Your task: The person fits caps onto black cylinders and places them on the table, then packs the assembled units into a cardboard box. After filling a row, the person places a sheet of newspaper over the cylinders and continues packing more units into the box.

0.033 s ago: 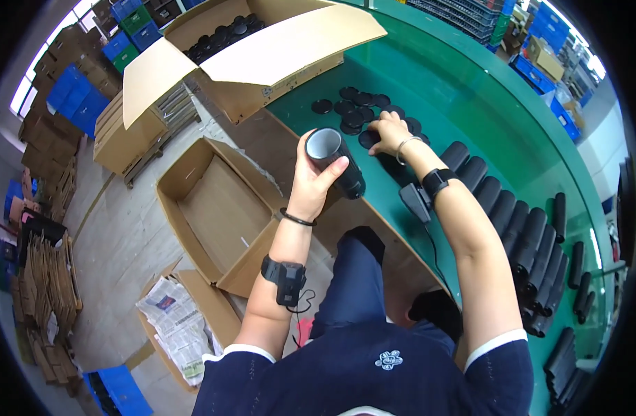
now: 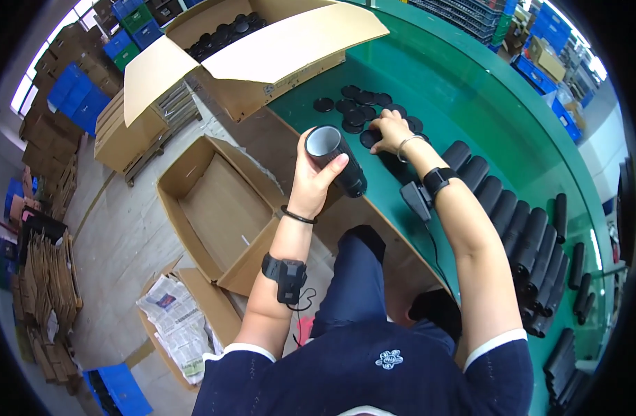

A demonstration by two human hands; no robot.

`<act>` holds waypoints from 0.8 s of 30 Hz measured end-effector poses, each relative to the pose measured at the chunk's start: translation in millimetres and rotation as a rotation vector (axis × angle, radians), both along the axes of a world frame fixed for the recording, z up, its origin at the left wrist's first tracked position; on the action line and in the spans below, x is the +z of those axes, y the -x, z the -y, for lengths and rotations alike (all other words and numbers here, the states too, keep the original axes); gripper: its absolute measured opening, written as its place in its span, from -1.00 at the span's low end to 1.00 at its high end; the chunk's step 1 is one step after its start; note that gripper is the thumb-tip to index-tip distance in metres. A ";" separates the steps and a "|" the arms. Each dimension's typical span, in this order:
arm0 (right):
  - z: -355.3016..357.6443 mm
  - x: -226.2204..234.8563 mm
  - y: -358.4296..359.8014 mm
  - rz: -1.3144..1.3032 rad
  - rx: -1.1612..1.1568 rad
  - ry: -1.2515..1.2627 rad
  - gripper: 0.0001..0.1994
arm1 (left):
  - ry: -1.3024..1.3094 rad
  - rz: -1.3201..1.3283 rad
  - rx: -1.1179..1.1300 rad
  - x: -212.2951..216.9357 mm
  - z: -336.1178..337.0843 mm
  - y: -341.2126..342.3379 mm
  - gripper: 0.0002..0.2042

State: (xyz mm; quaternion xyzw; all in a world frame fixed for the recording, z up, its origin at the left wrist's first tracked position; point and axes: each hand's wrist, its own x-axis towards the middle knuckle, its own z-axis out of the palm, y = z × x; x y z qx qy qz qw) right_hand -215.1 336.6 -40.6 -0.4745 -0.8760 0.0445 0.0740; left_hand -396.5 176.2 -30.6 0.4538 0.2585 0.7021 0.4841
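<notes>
My left hand [image 2: 310,184] is wrapped round a black cylindrical tube [image 2: 350,179]. The tube is tilted, with its open end up and a pale grey inside showing. Over the green work table [image 2: 394,197], my right hand [image 2: 393,132] has its fingers curled down, thumb and fingertips at the edge of a round black lid [image 2: 368,139]. Part of that lid is hidden by the fingers. More flat black lids [image 2: 352,116] lie loosely scattered just beyond this hand.
Rows of black tubes [image 2: 529,239] lie at the table's right. A large carton [image 2: 290,52] holding many black lids stands at the far left corner. An open carton [image 2: 214,208] sits on the left, near a box with newspaper [image 2: 172,312]. A wired black device [image 2: 416,201] hangs by my right wrist.
</notes>
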 end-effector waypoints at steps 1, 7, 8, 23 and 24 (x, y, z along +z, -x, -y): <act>0.8 7.4 -0.5 0.019 0.027 0.047 -0.39 | 0.011 0.016 0.007 -0.9 -1.8 2.4 -0.42; 49.0 55.0 -18.5 -0.671 0.228 0.226 -0.40 | 0.033 -0.038 -0.156 9.2 7.3 6.2 -0.38; 68.0 69.3 -26.1 -0.752 0.240 0.301 -0.41 | 0.033 -0.089 -0.224 15.4 9.8 2.8 -0.36; 164.8 52.1 -69.1 -1.678 0.378 0.854 -0.26 | 0.095 -0.084 -0.527 31.2 42.8 -63.2 -0.38; 168.0 50.5 -69.8 -1.698 0.356 0.827 -0.22 | 0.109 -0.079 -0.539 32.1 44.6 -67.1 -0.37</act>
